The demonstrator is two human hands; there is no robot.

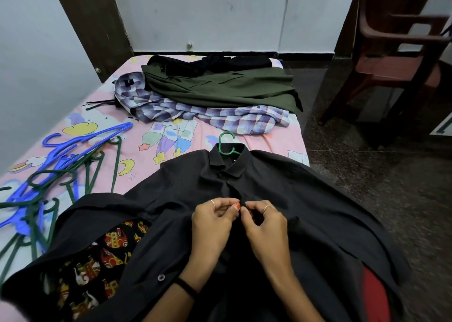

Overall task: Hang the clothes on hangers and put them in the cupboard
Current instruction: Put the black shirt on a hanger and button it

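Observation:
A black shirt (305, 199) lies spread face up across the near end of the bed. The hook of a green hanger (226, 142) sticks out of its collar. My left hand (212, 220) and my right hand (263, 222) meet at the shirt's front placket, below the collar. Each hand pinches the black fabric there, fingertips almost touching. Farther up the bed lie a checked shirt (208, 115), an olive green garment (230, 87) and a black garment (212, 63).
A tangle of blue and green hangers (49, 172) lies on the left side of the pink patterned bedsheet (156, 138). A printed dark cloth (97, 260) shows under the shirt's left side. A brown plastic chair (396, 50) stands on the dark floor at right.

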